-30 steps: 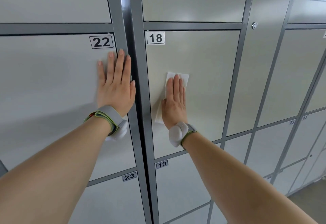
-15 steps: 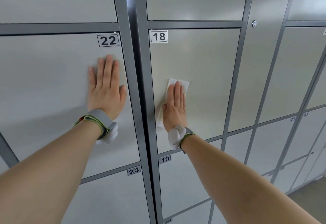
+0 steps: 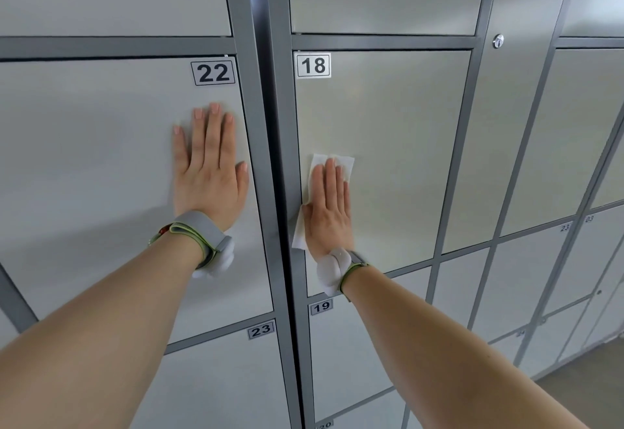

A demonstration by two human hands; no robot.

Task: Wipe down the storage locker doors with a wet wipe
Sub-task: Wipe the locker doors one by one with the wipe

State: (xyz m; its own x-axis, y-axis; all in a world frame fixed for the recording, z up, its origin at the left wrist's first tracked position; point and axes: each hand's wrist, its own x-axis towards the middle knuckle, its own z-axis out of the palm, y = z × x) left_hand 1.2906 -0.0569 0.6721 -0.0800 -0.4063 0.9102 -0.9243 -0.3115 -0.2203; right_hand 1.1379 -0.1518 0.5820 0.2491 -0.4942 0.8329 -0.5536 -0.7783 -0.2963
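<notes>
Grey numbered lockers fill the frame: at centre, the right hand (image 3: 329, 206), fingers straight, presses a wet wipe (image 3: 317, 192) lengthwise up door 18 (image 3: 398, 145)'s left edge; the left hand (image 3: 209, 172) rests flat on door 22 (image 3: 94, 158).

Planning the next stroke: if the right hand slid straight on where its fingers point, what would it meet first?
The right hand, flat on the wipe, has bare door ahead, then likely clips the 18 label.
</notes>
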